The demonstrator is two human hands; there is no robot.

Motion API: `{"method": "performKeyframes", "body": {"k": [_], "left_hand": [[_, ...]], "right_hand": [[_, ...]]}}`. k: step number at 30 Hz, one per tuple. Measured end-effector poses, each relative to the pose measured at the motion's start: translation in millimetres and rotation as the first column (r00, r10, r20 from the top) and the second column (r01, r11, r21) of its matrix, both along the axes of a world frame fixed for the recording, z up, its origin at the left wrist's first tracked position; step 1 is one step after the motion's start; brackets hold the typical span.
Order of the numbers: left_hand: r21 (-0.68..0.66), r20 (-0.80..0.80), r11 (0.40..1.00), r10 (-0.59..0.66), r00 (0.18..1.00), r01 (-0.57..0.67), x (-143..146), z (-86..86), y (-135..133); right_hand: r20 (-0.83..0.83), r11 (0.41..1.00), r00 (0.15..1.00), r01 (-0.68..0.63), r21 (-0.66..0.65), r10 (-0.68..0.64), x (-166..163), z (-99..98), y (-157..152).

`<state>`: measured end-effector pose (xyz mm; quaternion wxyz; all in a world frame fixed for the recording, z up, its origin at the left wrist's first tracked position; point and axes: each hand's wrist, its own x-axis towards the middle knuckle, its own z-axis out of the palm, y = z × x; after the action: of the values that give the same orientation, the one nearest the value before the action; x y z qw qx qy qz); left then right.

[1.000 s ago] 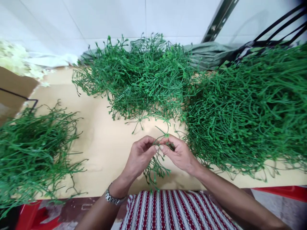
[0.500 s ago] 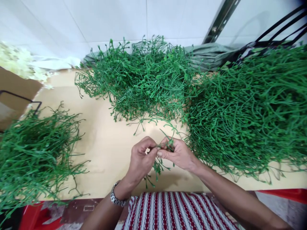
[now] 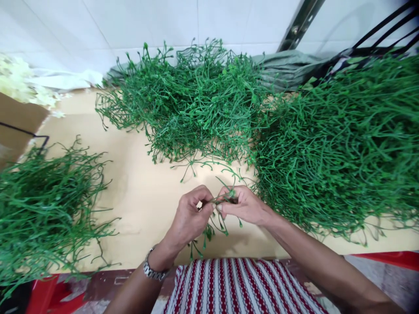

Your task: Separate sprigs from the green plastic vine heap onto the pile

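Observation:
My left hand (image 3: 190,218) and my right hand (image 3: 244,205) meet over the near middle of the tan tabletop (image 3: 140,205). Both pinch the same small green plastic sprig (image 3: 218,214), whose thin branches hang down between the hands. A metal watch (image 3: 153,270) sits on my left wrist. The right hand lies next to the big heap of green plastic stems (image 3: 340,148) on the right.
A second green heap (image 3: 193,100) lies at the back middle, a third pile (image 3: 42,209) at the left edge. Pale flower pieces (image 3: 22,83) and a cardboard box (image 3: 16,126) are far left. A red-and-white striped cloth (image 3: 238,288) covers my lap. A tiled wall stands behind.
The hands stay together on the sprig. Its hanging branches have shifted and swung slightly between the fingers; the piles have not moved.

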<state>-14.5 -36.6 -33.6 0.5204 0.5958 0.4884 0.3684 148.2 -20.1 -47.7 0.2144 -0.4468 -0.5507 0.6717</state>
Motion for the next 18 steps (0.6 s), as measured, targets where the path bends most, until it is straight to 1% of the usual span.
{"method": "performKeyframes", "body": {"k": [2,3,5,6,7,9,11,12,15,18], "left_hand": [[-0.030,0.007,0.999,-0.029,1.000,0.030,-1,-0.1,1],[-0.051,0.022,0.998,-0.030,0.999,0.031,-2,-0.4,2],[-0.102,0.062,0.995,-0.010,0.998,0.017,-3,-1.2,3],[-0.132,0.079,0.991,0.005,0.997,0.005,-3,-1.6,4],[-0.162,0.090,0.987,0.017,0.996,-0.003,-3,-1.9,4],[-0.212,0.100,0.977,0.023,0.995,-0.002,-2,-2.1,4],[-0.233,0.091,0.972,0.008,0.996,0.014,-2,-1.7,4],[-0.229,0.076,0.973,-0.013,0.997,0.030,-2,-1.2,4],[-0.189,-0.020,0.977,-0.103,0.995,0.097,-6,0.9,5],[-0.142,-0.125,0.970,-0.216,0.968,0.198,-11,3.8,6]], "right_hand": [[-0.024,1.000,1.000,-0.016,0.006,0.016,0,-2.5,0],[-0.036,0.999,0.999,-0.008,0.034,0.010,-1,-3.3,-1],[-0.041,0.988,0.999,0.042,0.148,-0.036,-2,-3.8,-4],[-0.024,0.972,0.997,0.072,0.225,-0.069,-3,-3.6,-6],[0.005,0.945,0.995,0.093,0.312,-0.100,-4,-3.2,-8],[0.087,0.865,0.985,0.086,0.494,-0.148,-5,-2.3,-11],[0.157,0.765,0.972,0.033,0.643,-0.174,-5,-2.3,-13],[0.190,0.720,0.966,-0.007,0.694,-0.174,-4,-2.8,-14],[0.325,0.613,0.938,-0.187,0.767,-0.120,-3,-5.5,-17],[0.461,0.532,0.884,-0.357,0.768,-0.072,-1,-6.2,-19]]}}
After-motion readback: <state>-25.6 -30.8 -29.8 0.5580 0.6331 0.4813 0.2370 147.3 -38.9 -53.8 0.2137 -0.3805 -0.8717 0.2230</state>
